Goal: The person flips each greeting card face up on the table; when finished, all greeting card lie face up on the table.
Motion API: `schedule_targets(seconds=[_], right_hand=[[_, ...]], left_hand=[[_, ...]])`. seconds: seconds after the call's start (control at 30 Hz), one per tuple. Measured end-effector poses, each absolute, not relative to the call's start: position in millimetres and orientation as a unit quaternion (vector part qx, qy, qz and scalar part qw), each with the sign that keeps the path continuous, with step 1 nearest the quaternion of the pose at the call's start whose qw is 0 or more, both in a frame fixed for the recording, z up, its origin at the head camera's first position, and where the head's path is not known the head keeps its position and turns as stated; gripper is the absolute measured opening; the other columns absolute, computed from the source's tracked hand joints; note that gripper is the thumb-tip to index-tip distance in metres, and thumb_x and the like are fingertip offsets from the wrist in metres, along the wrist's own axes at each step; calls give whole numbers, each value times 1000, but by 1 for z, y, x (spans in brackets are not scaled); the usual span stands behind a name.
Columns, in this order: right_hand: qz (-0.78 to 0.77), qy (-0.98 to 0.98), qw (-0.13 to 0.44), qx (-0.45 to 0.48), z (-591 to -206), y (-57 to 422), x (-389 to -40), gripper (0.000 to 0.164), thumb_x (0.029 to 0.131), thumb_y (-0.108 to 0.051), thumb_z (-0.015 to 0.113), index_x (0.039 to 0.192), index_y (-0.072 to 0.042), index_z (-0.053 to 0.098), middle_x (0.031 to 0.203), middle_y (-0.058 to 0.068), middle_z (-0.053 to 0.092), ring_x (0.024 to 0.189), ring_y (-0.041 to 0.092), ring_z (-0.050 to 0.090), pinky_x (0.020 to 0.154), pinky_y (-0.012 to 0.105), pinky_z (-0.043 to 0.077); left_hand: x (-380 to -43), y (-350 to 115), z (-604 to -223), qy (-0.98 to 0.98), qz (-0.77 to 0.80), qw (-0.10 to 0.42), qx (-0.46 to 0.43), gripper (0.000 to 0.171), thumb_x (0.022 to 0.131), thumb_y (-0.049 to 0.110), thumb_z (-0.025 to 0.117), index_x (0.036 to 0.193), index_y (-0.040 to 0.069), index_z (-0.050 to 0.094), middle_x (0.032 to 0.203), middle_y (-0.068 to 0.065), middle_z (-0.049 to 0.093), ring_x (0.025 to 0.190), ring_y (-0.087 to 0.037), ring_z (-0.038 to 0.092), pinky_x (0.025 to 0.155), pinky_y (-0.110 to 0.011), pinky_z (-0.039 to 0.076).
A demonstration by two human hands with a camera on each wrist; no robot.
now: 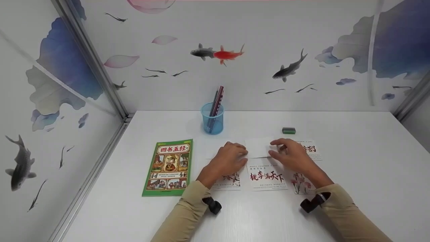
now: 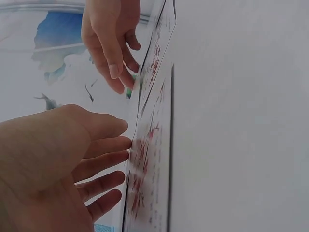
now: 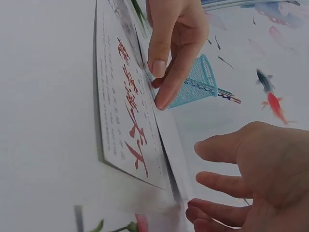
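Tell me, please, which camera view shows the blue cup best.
The head view: the cup stands there whole and unblocked. The right wrist view shows it sideways, partly behind the left hand; the left wrist view catches only a sliver, bottom edge.

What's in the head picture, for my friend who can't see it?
A left hand and a right hand are over printed cards on a white table. A green book lies left, a blue cup with pens or pencils behind.
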State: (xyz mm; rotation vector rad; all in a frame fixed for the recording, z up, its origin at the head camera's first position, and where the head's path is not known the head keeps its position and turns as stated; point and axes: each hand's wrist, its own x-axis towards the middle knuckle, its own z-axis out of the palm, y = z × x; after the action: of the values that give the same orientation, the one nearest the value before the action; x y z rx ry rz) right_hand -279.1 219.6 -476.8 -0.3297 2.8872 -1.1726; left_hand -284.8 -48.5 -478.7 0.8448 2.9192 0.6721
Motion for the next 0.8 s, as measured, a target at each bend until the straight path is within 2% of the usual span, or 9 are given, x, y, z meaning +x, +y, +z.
schedule_targets(seconds=[0.1,0.2,0.3,0.4,0.47,0.57,0.7,0.8], right_hand=[[-408,906,-39,-109,-479,218,-279,40,103,-18,76,140,-6,68,147,24,61,128,44,68,105,57,59],[-452,879,-87,-122,-479,215,-280,44,100,-9,77,142,-8,66,149,19,60,125,40,72,104,42,62],[-500,844,-120,-154,-477,210,-280,51,100,-9,78,148,-11,62,146,13,64,121,32,74,100,24,61],[-529,814,-131,-200,-474,205,-277,54,100,-13,79,150,-14,60,142,8,69,121,26,74,98,17,59],[-529,807,-129,-230,-473,201,-275,52,100,-15,80,148,-16,62,136,6,74,120,23,75,97,19,60],[-501,813,-119,-270,-471,195,-272,49,99,-17,81,145,-19,64,132,0,76,121,19,74,98,27,62],[-458,829,-110,-302,-473,192,-270,50,96,-20,85,143,-20,67,136,-6,74,124,17,71,101,39,62],[-435,838,-122,-307,-474,193,-269,48,97,-17,83,143,-17,67,141,-4,71,126,19,68,98,41,62]], left_hand=[[-284,-46,-479,937,230,13,264,33,108,28,66,136,12,76,149,-5,69,139,-28,58,118,-45,49],[-282,-44,-480,929,269,17,255,35,109,31,66,137,12,76,150,-7,67,141,-28,56,121,-46,47],[-279,-41,-479,903,351,35,247,44,112,38,59,144,10,70,153,-7,65,143,-27,58,122,-44,47],[-276,-37,-476,859,450,63,236,56,115,49,49,154,11,61,154,-6,65,141,-23,63,120,-42,51],[-275,-35,-473,823,515,85,224,62,115,55,43,156,12,59,151,-5,67,137,-22,67,116,-41,54],[-274,-32,-470,771,594,105,206,60,115,54,42,148,9,64,139,-8,74,126,-21,73,110,-40,58],[-274,-32,-470,737,643,111,176,41,115,34,53,143,6,64,131,-9,74,115,-18,74,103,-36,61],[-275,-34,-472,746,636,111,160,40,112,23,56,149,8,60,132,-7,74,109,-14,73,100,-37,62]])
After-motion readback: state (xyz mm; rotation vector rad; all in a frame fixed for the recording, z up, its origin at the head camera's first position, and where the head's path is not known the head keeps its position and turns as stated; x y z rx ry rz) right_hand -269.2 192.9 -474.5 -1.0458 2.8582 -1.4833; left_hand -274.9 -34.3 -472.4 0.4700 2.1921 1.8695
